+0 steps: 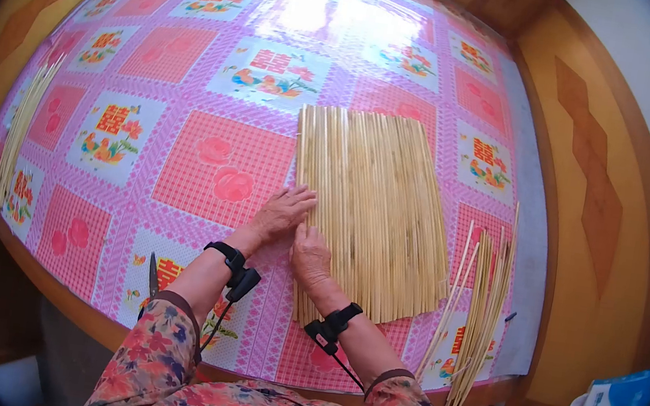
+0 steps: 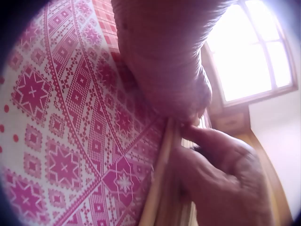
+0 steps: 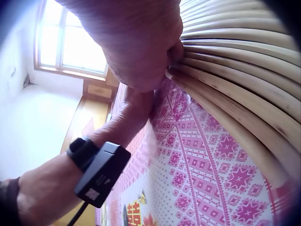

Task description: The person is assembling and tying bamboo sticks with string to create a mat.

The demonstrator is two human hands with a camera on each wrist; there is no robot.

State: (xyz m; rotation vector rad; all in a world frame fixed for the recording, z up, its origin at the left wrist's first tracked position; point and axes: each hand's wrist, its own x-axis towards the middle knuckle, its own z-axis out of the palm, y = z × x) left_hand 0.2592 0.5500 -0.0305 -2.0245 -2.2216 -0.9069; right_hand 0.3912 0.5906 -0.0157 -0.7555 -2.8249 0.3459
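Observation:
A flat mat of pale straw-coloured stalks (image 1: 373, 209) lies on the patterned cloth in the head view, its stalks side by side. My left hand (image 1: 283, 212) rests at its left edge, fingers reaching over the outermost stalks. Just below it, my right hand (image 1: 311, 255) pinches an edge stalk between thumb and forefinger. The left wrist view shows the right hand's thumb and finger (image 2: 211, 165) around the edge stalk (image 2: 162, 169), close to the left hand (image 2: 164, 80). In the right wrist view, the right hand (image 3: 141, 47) hides its own fingertips.
Loose thin stalks (image 1: 480, 305) lie right of the mat, and another bundle (image 1: 23, 122) lies at the far left. A dark blade (image 1: 153, 272) shows beside the left forearm. A blue packet (image 1: 619, 399) sits at the lower right. Wooden boards (image 1: 592, 172) border the cloth (image 1: 240, 159).

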